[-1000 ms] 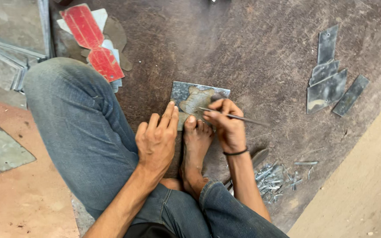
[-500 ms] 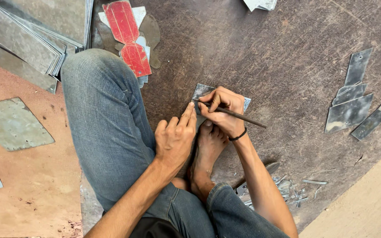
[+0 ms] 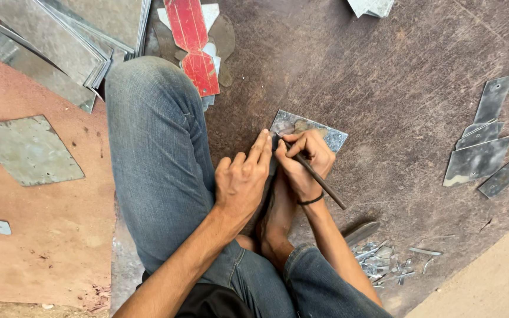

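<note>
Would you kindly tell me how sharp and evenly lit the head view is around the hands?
Head view: soft, even light, no glare; left hand, right hand, thin rod and metal sheet look sharp; faint shadow under the hands; edges slightly bowed.

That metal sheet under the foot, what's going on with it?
A person sits on the floor with a bare foot pinning a small metal sheet. The right hand holds a thin metal scriber like a pen, tip on the sheet. The left hand lies flat beside it, fingertips on the sheet's edge. Cut metal pieces lie to the right, a stack of sheets upper left, offcuts near the knee.
</note>
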`<action>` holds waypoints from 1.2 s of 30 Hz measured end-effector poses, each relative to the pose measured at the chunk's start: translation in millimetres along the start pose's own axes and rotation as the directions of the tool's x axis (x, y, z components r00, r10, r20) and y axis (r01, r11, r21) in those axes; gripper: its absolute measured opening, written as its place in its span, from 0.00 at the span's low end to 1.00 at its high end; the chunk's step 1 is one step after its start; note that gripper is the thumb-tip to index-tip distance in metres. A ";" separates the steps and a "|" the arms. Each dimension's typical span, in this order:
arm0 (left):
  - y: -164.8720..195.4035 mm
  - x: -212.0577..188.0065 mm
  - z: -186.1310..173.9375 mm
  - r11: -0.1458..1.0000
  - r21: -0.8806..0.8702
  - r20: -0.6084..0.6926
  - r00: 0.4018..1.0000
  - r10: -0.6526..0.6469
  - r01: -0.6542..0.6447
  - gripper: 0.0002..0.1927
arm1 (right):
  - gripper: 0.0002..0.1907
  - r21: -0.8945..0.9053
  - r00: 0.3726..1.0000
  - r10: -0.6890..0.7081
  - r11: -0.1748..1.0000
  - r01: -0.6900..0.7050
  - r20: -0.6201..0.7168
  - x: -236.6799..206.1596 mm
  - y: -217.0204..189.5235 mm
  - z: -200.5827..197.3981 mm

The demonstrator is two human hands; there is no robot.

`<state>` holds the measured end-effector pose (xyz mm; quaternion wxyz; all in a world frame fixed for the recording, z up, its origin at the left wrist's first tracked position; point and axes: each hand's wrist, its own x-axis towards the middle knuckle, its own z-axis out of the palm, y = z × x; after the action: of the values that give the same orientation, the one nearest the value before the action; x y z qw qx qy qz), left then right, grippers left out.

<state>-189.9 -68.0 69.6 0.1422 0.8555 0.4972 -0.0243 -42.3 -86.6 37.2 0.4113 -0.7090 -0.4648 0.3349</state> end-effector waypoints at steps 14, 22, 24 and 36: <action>-3.3 -7.7 10.0 1.000 -0.018 0.062 0.998 -0.001 0.002 0.27 | 0.13 -0.090 0.998 -0.048 0.995 0.051 0.040 -27.9 1.4 3.0; 1.4 -5.2 11.3 1.000 0.013 0.091 0.996 -0.024 0.023 0.25 | 0.13 0.009 0.964 0.039 0.999 -0.043 0.264 -14.9 15.6 -24.7; 3.1 -3.2 10.1 0.999 0.043 0.085 0.996 -0.024 0.020 0.25 | 0.12 -0.016 0.952 0.071 0.997 -0.070 0.297 -8.2 18.2 -36.9; -22.6 77.4 -6.6 0.934 -0.340 -0.129 0.989 0.071 -0.111 0.04 | 0.16 0.148 0.994 -0.006 0.989 0.023 -0.112 -14.7 41.7 -23.3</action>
<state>-170.9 9.7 56.8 0.2625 0.8393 0.4609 0.1192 -11.4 -116.2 11.5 0.4911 -0.6903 -0.4199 0.3256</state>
